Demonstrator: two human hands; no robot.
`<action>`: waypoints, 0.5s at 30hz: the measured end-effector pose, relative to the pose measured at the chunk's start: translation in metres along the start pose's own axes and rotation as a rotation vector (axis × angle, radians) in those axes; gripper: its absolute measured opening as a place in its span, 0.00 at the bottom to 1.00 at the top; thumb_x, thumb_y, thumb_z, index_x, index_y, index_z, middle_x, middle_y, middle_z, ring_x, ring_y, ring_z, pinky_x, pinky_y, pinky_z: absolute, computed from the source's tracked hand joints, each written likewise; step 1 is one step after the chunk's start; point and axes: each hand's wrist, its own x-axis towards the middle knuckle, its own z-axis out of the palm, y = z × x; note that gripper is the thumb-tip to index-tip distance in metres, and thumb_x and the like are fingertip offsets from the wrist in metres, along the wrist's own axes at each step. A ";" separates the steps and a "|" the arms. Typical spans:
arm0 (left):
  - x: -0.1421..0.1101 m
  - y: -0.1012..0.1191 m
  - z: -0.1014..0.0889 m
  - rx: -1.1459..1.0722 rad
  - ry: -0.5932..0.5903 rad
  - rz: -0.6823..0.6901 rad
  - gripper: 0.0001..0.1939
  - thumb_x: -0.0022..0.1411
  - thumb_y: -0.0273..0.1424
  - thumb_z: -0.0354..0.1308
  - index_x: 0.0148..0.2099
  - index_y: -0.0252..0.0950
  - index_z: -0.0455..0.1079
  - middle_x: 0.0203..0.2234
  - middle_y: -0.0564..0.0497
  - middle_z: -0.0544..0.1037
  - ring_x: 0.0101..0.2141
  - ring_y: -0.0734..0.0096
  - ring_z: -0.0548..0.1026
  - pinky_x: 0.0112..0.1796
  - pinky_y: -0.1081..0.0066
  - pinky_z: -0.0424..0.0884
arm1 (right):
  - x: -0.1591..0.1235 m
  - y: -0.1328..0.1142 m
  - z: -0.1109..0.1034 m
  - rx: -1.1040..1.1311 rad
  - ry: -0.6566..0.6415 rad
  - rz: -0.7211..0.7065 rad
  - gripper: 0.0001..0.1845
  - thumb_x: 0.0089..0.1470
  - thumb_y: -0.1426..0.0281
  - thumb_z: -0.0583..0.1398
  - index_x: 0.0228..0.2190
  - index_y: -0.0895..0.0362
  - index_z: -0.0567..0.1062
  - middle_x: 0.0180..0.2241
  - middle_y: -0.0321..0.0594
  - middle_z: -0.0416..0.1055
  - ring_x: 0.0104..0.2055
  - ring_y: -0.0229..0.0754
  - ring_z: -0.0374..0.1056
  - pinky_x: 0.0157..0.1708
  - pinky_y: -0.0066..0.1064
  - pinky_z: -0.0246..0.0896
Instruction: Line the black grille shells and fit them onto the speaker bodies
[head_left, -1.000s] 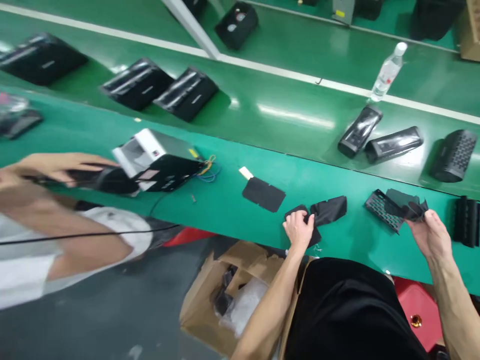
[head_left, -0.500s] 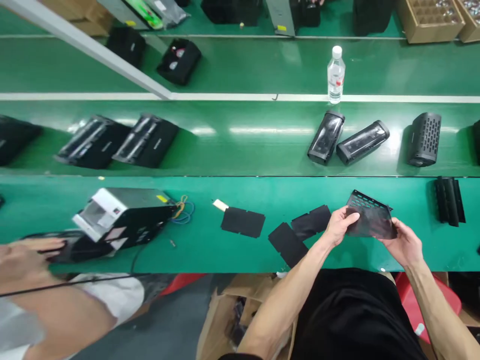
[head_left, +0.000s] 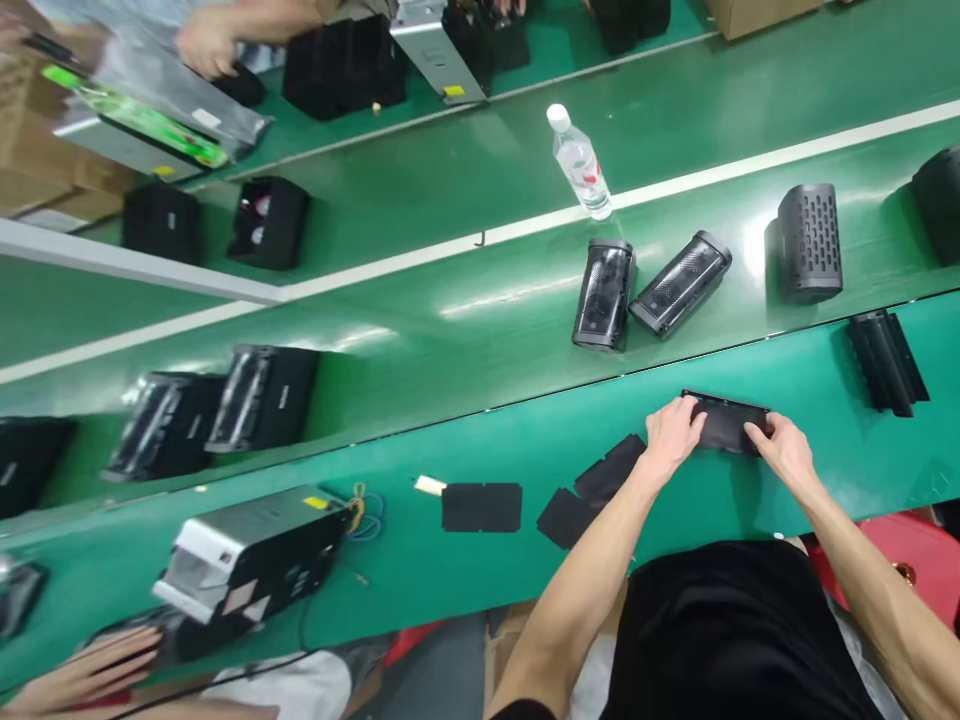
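Observation:
A thin black sheet lies against a black perforated panel, whose far edge shows just beyond it. My left hand grips the left end, thumb on the sheet and fingers at the far edge. At the right end, my right hand is closed on the sheet with its thumb on top; the other fingertips are partly hidden. Left of my hands, two more black sheets overlap on the green bench, partly behind my left forearm. Another notched black sheet lies farther left.
Behind the bench, a green conveyor carries two film-faced black units, a perforated black housing and a water bottle. A curved black panel rests at right. A boxy machine stands at left, beside a co-worker's hand.
The view has tilted and shifted. The sheet and perforated panel, offset before, now lie nearly aligned and lower toward the bench. My left hand has moved to the panel's far edge.

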 end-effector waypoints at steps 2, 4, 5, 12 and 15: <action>0.001 -0.006 0.001 0.037 0.061 -0.036 0.16 0.68 0.35 0.65 0.56 0.42 0.73 0.51 0.42 0.78 0.52 0.51 0.75 0.51 0.58 0.71 | 0.000 0.006 -0.002 -0.048 0.049 0.007 0.27 0.49 0.46 0.63 0.41 0.54 0.76 0.42 0.50 0.76 0.46 0.58 0.71 0.45 0.44 0.64; 0.003 -0.012 0.000 0.027 0.112 -0.069 0.21 0.66 0.34 0.66 0.60 0.41 0.70 0.54 0.41 0.75 0.55 0.50 0.73 0.53 0.57 0.70 | 0.002 0.011 -0.004 -0.069 0.078 0.000 0.34 0.49 0.45 0.62 0.50 0.56 0.74 0.46 0.52 0.74 0.47 0.58 0.69 0.47 0.45 0.64; 0.005 -0.014 -0.001 0.005 0.119 -0.077 0.23 0.65 0.32 0.66 0.61 0.41 0.70 0.55 0.41 0.74 0.56 0.50 0.72 0.54 0.57 0.70 | 0.003 0.012 -0.005 -0.072 0.083 -0.009 0.36 0.50 0.45 0.62 0.52 0.56 0.74 0.46 0.51 0.74 0.47 0.57 0.69 0.48 0.46 0.64; 0.015 -0.020 -0.004 -0.216 0.083 -0.074 0.03 0.67 0.31 0.62 0.43 0.42 0.75 0.43 0.48 0.78 0.48 0.59 0.75 0.50 0.62 0.72 | 0.020 0.002 -0.018 0.019 0.008 -0.116 0.20 0.50 0.50 0.60 0.34 0.52 0.76 0.34 0.43 0.73 0.40 0.52 0.67 0.46 0.44 0.63; 0.002 -0.020 -0.013 -0.366 0.031 -0.085 0.08 0.68 0.38 0.61 0.39 0.40 0.71 0.32 0.53 0.77 0.35 0.66 0.76 0.39 0.67 0.73 | 0.015 -0.008 -0.030 0.130 -0.085 -0.123 0.23 0.50 0.45 0.62 0.33 0.52 0.73 0.28 0.37 0.71 0.32 0.47 0.66 0.36 0.38 0.63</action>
